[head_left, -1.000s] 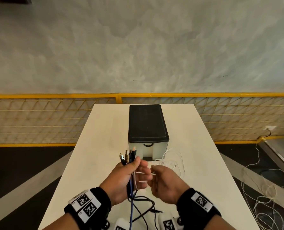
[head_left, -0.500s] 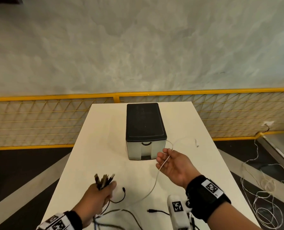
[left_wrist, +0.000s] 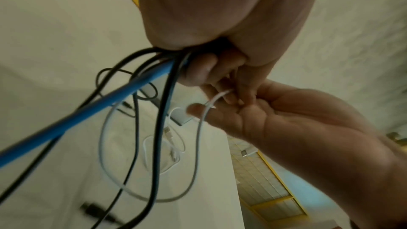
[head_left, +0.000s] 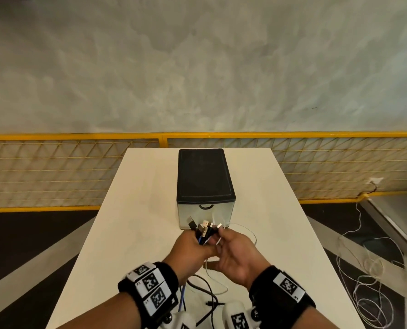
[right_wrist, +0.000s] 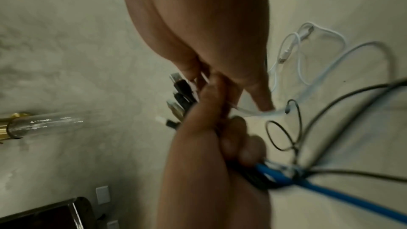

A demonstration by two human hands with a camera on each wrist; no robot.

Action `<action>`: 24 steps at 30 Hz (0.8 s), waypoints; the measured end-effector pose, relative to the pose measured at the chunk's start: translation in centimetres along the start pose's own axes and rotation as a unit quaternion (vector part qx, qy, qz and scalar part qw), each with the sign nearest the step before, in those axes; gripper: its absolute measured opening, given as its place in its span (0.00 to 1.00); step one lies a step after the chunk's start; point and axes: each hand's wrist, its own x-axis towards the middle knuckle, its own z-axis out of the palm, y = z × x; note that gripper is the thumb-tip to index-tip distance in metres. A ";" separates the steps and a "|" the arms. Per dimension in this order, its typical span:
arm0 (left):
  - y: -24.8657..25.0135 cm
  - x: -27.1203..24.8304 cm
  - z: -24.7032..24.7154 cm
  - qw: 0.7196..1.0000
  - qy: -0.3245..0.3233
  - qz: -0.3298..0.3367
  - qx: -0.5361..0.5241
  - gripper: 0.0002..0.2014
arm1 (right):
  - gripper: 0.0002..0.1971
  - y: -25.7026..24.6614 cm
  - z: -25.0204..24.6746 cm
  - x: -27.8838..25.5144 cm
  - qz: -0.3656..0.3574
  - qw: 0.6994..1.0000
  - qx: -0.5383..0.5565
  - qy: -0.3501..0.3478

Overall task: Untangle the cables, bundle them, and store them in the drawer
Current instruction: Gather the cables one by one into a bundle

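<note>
My left hand (head_left: 198, 241) grips a bundle of cables just in front of the drawer box (head_left: 206, 184). Several plugs (head_left: 203, 227) stick up out of the fist. Below it hang a blue cable (left_wrist: 110, 100) and black cables (left_wrist: 160, 128). My right hand (head_left: 221, 238) is pressed against the left one and pinches a thin white cable (left_wrist: 211, 104) at the bundle's plug end. That cable loops down onto the table. The box has a black top and a translucent drawer whose handle (head_left: 206, 206) sits flush, so the drawer is closed.
The white table (head_left: 138, 210) carries loose black cable ends (head_left: 204, 290) near me and a small coiled white cable (right_wrist: 308, 50). A yellow mesh fence (head_left: 55, 174) runs behind the table. More white cable lies on the floor (head_left: 368, 281) to the right.
Half a second ago the hands were apart, the left low with the bundle, the right out by the drawer with the white cable. They have come together in front of the drawer.
</note>
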 end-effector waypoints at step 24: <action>2.1 -0.6 0.5 0.999 -0.013 -0.007 -0.046 0.04 | 0.21 -0.4 0.3 0.2 -0.041 0.998 0.046 -0.024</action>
